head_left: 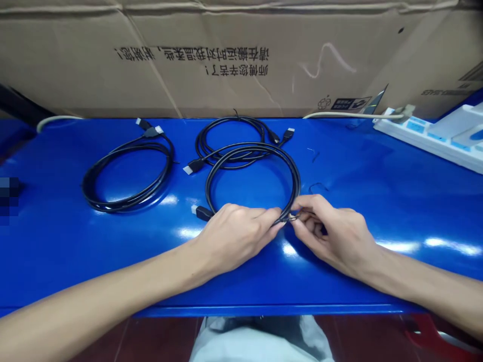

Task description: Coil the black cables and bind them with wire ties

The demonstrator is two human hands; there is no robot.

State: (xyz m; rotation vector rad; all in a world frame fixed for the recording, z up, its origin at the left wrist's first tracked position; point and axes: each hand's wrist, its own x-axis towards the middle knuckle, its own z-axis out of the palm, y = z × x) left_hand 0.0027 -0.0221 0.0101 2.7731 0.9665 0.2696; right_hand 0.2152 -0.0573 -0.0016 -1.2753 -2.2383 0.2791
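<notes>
Left hand (245,230) pinches coiled cable (295,173) at near right edge, apparently to bunch loops; right hand (335,229) grips thin black tie (295,218) there. Cable on blue counter (56,241), overlapping second coil (198,143) (third coil (113,205) sits apart, left).

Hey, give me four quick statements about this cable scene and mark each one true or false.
1. The left hand holds the nearest black coil. True.
2. The right hand grips the white power strip. False: it pinches a thin dark tie at the nearest black coil; the power strip lies apart at the far right.
3. The leftmost coil is held up in the air. False: it lies on the blue table.
4. Printed cardboard stands behind the coils. True.
</notes>
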